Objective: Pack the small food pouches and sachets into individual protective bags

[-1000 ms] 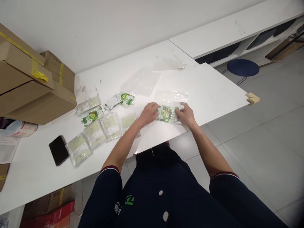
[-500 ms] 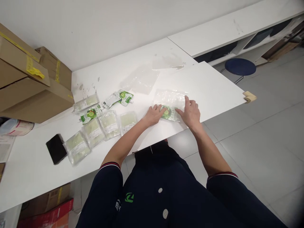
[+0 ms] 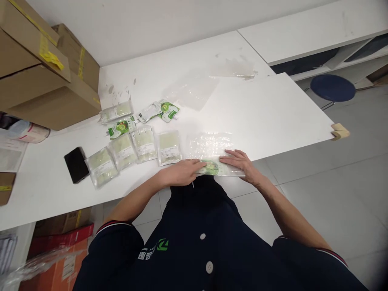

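At the table's front edge lies a clear plastic bag [image 3: 209, 143] with a green kiwi-print pouch [image 3: 211, 167] inside its near end. My left hand [image 3: 184, 170] rests on the pouch's left end, fingers stretched toward the right. On the right side my right hand [image 3: 239, 163] lies over the bag and pouch, fingers extended and slightly apart. Left of the bag is a row of several packed pale-green pouches, the nearest one [image 3: 169, 147] close to my left hand. Behind them are loose kiwi-print pouches [image 3: 168, 111] and another packed pouch [image 3: 117, 112].
A black phone [image 3: 76, 165] lies at the left of the white table [image 3: 273, 117]. Cardboard boxes [image 3: 51, 97] stand at the back left. Flat clear bags [image 3: 194, 91] lie toward the back. A wooden corner piece [image 3: 340, 131] sits at the right tip, near a blue stool [image 3: 332, 87].
Both hands and the bag with the pouch have come nearer to my body, to the table's front edge. My right hand now lies flatter across the pouch. The camera view has shifted.
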A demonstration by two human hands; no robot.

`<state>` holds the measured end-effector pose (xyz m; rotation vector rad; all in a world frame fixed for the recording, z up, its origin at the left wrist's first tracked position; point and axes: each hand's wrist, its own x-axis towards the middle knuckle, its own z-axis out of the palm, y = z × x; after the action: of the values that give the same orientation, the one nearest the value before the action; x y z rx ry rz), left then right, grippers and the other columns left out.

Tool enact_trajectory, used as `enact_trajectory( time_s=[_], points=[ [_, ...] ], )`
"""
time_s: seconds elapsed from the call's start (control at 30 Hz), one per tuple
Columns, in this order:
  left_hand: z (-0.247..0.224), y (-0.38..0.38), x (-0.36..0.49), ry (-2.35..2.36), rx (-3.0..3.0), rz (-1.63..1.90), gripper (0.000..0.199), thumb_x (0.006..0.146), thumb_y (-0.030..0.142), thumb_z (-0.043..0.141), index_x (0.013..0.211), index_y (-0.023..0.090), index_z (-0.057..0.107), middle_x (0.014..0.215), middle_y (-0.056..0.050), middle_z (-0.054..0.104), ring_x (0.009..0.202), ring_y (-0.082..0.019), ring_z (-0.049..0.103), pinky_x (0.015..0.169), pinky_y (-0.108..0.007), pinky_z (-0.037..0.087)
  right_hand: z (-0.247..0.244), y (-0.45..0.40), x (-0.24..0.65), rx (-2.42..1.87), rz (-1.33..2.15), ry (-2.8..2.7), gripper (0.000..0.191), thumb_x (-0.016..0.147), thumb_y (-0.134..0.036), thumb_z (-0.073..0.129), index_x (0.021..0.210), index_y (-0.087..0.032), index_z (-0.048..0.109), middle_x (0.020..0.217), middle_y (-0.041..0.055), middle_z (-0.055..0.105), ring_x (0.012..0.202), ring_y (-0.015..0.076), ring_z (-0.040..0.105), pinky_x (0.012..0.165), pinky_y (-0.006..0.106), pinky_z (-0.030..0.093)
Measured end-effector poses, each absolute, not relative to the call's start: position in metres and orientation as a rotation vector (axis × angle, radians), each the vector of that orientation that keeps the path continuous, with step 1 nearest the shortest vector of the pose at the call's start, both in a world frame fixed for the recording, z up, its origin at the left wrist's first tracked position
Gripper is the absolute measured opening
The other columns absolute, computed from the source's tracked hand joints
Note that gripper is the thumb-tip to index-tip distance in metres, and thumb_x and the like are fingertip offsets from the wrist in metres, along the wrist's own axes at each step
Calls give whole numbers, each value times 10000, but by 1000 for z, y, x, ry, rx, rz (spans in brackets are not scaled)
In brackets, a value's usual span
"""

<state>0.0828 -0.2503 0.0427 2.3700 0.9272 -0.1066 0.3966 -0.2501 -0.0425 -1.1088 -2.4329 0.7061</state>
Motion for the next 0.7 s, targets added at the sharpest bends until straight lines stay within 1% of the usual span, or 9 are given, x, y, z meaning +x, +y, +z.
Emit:
enact_trajectory(
  time_s=[0.07,0.13,0.23,0.3,0.4,0.5,0.6,0.67,0.7],
  points=[
    [40,-239,70,908,2200,-11,510,938,442,502,1425,313,426,1385,-69,583,1162,-221,623,877,-300,501,-44,-247,399,-1233,758,-2249,348,935,-401,497,1223,-310,668,1265,57,656,1310,286,494,1067,512,387],
    [33,-227,64,988,2031,69,486,913,535,515,1332,289,527,1271,-73,655,1017,-207,679,771,-285,522,-43,-242,399,-1439,825,-2058,337,937,-452,476,1094,-278,719,1181,75,670,1146,279,600,931,455,494],
    [14,-213,69,1187,1872,251,435,914,567,489,1145,223,620,971,-72,719,754,-184,682,612,-278,503,-37,-231,393,-1712,878,-1916,347,910,-498,496,949,-251,736,996,61,693,923,258,655,781,389,523],
    [1,-208,80,1326,1815,401,431,925,548,482,1168,208,589,862,-63,704,712,-186,667,588,-280,492,-33,-223,388,-1806,853,-1877,345,910,-484,483,892,-240,727,891,44,699,858,241,653,752,358,502],
    [-11,-201,99,1526,1755,578,533,940,488,489,1384,206,405,957,-92,699,830,-212,680,679,-305,512,-30,-212,380,-1886,816,-1820,330,915,-449,460,862,-224,695,850,35,711,812,221,651,719,330,477],
    [-17,-193,117,1657,1813,684,620,966,423,452,1492,189,222,1087,-130,670,935,-231,665,811,-357,505,-31,-206,374,-1996,734,-1790,291,909,-414,456,876,-215,666,838,53,713,794,227,652,697,329,466],
    [-20,-183,131,1737,1930,677,577,984,397,407,1493,179,245,1163,-162,609,937,-245,652,830,-384,497,-33,-207,367,-2082,658,-1761,277,909,-401,458,982,-204,639,790,71,698,756,239,642,679,338,462],
    [-23,-178,138,1788,1982,544,519,993,371,368,1468,168,316,1147,-177,574,852,-251,655,755,-390,503,-35,-211,363,-2111,588,-1736,346,917,-411,453,1137,-185,595,800,92,688,770,254,631,674,350,464],
    [-24,-175,140,1811,2003,459,493,995,358,350,1448,162,356,1132,-181,560,803,-250,653,714,-393,502,-36,-213,361,-2117,512,-1730,400,919,-420,454,1214,-172,561,853,115,685,817,270,624,679,361,469]
  ],
)
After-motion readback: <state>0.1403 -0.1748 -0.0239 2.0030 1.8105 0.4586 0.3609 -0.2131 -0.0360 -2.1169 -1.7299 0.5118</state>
